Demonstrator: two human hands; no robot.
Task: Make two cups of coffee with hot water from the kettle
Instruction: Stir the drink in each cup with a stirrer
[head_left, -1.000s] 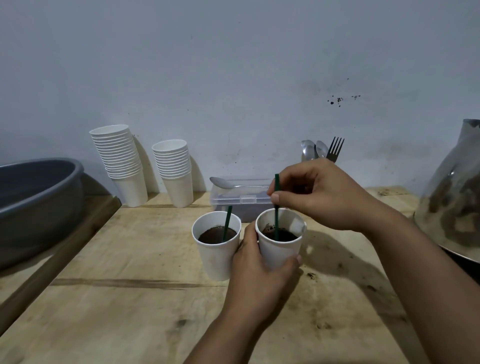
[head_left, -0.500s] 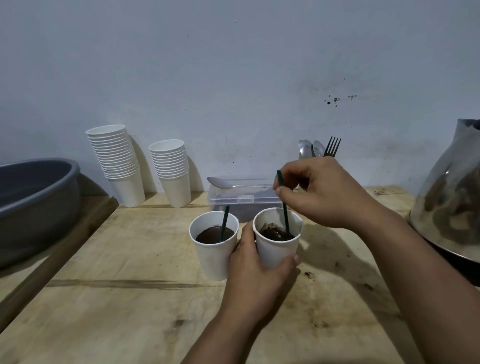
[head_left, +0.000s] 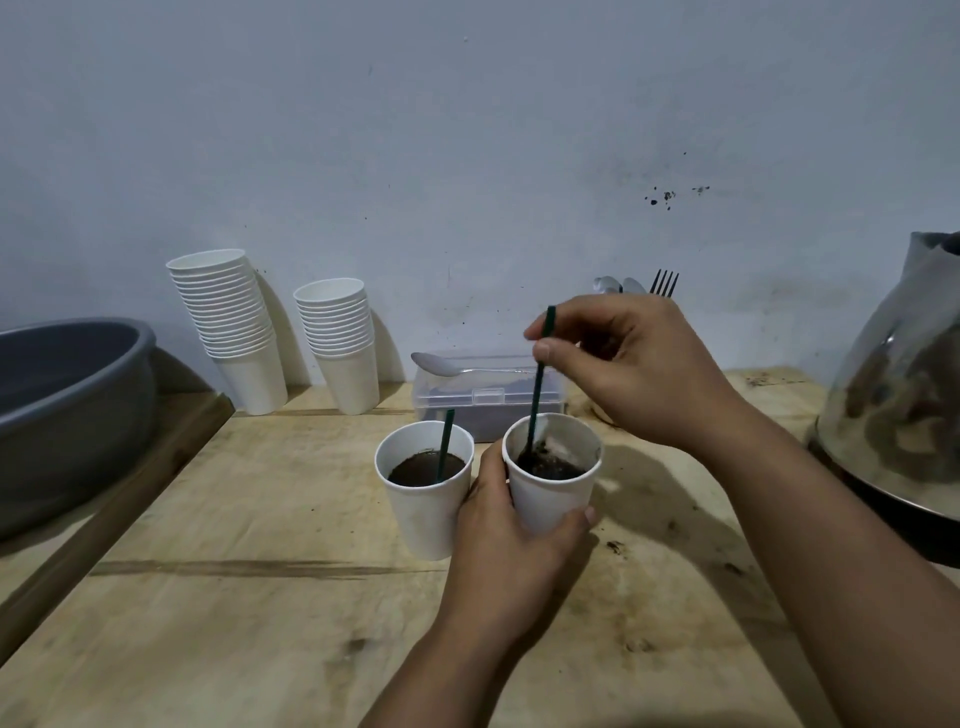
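Two white paper cups stand side by side on the wooden table (head_left: 260, 597). The left cup (head_left: 423, 512) holds dark coffee with a green stirrer (head_left: 445, 444) leaning in it. My left hand (head_left: 514, 540) grips the right cup (head_left: 553, 499) from the front. My right hand (head_left: 631, 364) pinches a second green stirrer (head_left: 538, 387) whose tip sits in the dark liquid of the right cup. The steel kettle (head_left: 904, 384) stands at the far right edge.
Two stacks of white paper cups (head_left: 228, 322) (head_left: 340, 343) stand against the wall. Behind the cups is a clear plastic box (head_left: 483, 397) with a metal spoon (head_left: 441, 364) on its lid. Cutlery (head_left: 662, 283) pokes up behind my right hand. A grey basin (head_left: 67, 410) sits left.
My right hand has swung the stirrer round inside the right cup, its top tilting from right to left. My left hand stays gripping that cup.
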